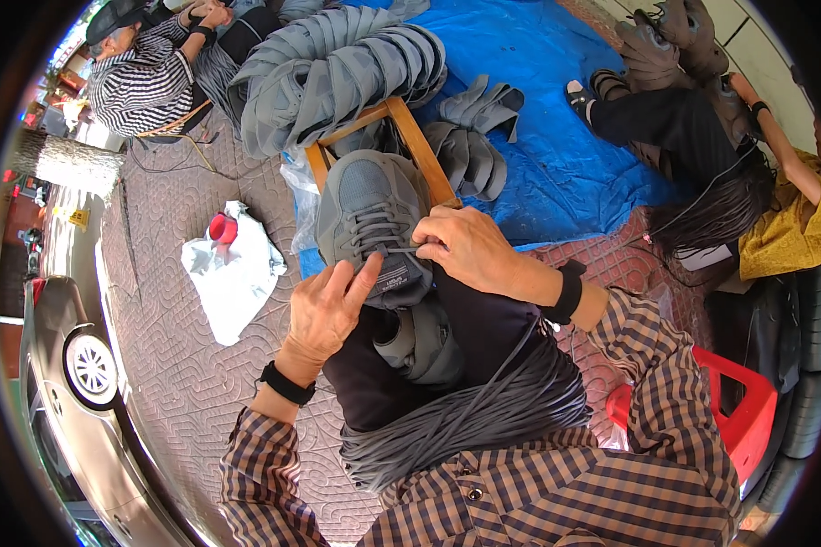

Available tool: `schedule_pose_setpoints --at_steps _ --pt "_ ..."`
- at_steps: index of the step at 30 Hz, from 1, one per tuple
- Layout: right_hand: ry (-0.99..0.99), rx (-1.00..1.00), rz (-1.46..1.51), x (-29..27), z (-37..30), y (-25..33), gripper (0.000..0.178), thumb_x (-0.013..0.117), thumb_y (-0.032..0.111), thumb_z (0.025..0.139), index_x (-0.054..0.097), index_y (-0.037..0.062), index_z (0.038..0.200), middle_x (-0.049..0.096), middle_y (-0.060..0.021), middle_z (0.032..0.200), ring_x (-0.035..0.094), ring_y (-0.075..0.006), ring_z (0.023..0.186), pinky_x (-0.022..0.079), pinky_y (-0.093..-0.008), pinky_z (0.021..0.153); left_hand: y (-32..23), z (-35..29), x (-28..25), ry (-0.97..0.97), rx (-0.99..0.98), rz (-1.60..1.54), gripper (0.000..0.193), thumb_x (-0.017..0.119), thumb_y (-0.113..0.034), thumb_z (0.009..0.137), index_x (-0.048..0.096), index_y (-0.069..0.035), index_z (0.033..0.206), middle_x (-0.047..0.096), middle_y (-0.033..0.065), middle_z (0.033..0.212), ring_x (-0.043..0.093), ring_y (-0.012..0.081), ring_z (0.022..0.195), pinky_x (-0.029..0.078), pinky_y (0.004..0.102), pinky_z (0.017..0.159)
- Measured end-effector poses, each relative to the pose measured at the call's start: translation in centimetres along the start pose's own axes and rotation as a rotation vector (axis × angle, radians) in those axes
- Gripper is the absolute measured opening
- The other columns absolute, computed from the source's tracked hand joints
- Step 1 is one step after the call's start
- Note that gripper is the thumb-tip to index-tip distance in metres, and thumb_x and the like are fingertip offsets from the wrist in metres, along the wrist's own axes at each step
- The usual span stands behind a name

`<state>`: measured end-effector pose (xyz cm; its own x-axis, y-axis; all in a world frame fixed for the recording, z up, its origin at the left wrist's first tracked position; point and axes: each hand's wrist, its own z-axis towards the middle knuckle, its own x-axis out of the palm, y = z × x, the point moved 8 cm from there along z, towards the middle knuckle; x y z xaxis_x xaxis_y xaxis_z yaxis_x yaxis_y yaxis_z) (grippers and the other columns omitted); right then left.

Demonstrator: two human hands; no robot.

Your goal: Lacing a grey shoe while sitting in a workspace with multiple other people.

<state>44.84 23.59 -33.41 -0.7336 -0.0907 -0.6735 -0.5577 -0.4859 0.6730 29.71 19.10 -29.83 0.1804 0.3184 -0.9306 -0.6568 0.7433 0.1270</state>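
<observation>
Thumb and forefinger of my right hand are pinched together on a grey lace of the shoe upper. My left hand reaches its forefinger to the tongue; whether it grips anything, I cannot tell. The upper sits before me, toe pointing away, at the near end of a wooden frame. It is grey throughout, with a bluish mesh panel over the toe, smoother bands curving around it, lacing in rows, and pale print on the darker tongue.
</observation>
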Motion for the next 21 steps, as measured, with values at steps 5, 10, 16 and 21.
schedule_pose_setpoints --at_steps 5,10,16,21 --pt "0.047 -0.055 -0.103 -0.2 1.0 -0.3 0.014 0.066 0.018 0.080 0.064 0.0043 0.080 0.062 -0.0111 0.075 0.062 -0.0319 0.075 0.047 -0.0414 0.065 0.3 -0.1 0.2 0.028 -0.074 -0.021 0.044 0.062 -0.009 0.074 0.063 -0.013 0.117 0.043 0.0025 0.075 0.052 0.0155 0.062 0.046 0.0291 0.053" --pt "0.451 0.214 0.235 1.8 2.6 -2.6 0.015 0.059 0.013 0.079 0.064 0.0007 0.075 0.066 -0.0137 0.073 0.066 -0.0242 0.074 0.051 -0.0373 0.066 0.2 -0.7 0.2 0.042 -0.112 -0.014 0.043 0.062 -0.010 0.075 0.063 -0.015 0.119 0.043 0.0025 0.076 0.052 0.0156 0.062 0.046 0.0294 0.055" --pt "0.774 0.507 0.589 4.0 1.3 -4.3 0.022 0.051 0.016 0.087 0.056 -0.0012 0.073 0.057 -0.0068 0.068 0.059 -0.0131 0.068 0.051 -0.0311 0.058 0.1 -0.8 0.5 0.001 -0.127 -0.040 0.047 0.061 -0.007 0.075 0.063 -0.016 0.120 0.043 0.0035 0.076 0.053 0.0171 0.061 0.046 0.0305 0.054" --pt "0.950 0.354 -0.080 4.4 1.3 -3.5 0.022 0.054 0.021 0.088 0.058 -0.0003 0.083 0.058 -0.0106 0.074 0.062 -0.0183 0.070 0.051 -0.0345 0.061 0.6 -1.3 -0.1 -0.036 -0.156 -0.070 0.051 0.061 -0.003 0.072 0.062 -0.016 0.121 0.044 0.0047 0.076 0.053 0.0190 0.059 0.046 0.0324 0.052"
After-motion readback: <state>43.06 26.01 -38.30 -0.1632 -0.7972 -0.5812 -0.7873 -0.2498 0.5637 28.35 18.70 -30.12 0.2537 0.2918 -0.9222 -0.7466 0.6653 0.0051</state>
